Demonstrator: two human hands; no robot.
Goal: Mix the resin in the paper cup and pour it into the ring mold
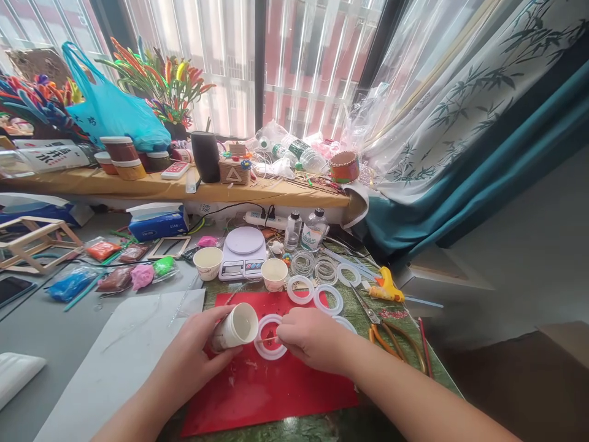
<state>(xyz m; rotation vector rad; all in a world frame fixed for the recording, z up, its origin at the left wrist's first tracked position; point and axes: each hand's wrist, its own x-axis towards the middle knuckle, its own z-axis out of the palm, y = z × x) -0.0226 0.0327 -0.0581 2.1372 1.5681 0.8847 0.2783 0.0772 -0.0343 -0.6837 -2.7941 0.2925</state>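
My left hand [202,344] is wrapped round a paper cup [237,325], which is tilted to the right and has clear liquid in it. Beside the cup, a white ring-shaped mould [261,351] lies on a red sheet [276,393]. My right hand [310,337] is closed over the mould's right side, pinching a thin stick [267,339] that reaches across the ring's middle. Small dark red bits show inside the ring. More ring moulds [329,299] lie just beyond my right hand, one partly hidden by it.
A kitchen scale [243,255] stands behind, between two paper cups [208,263] [275,274]. Two clear bottles [314,230] are at the back. Orange-handled scissors [377,325] and a yellow glue gun [387,286] lie right. Bagged coloured clay [115,277] and a white board [124,344] are left.
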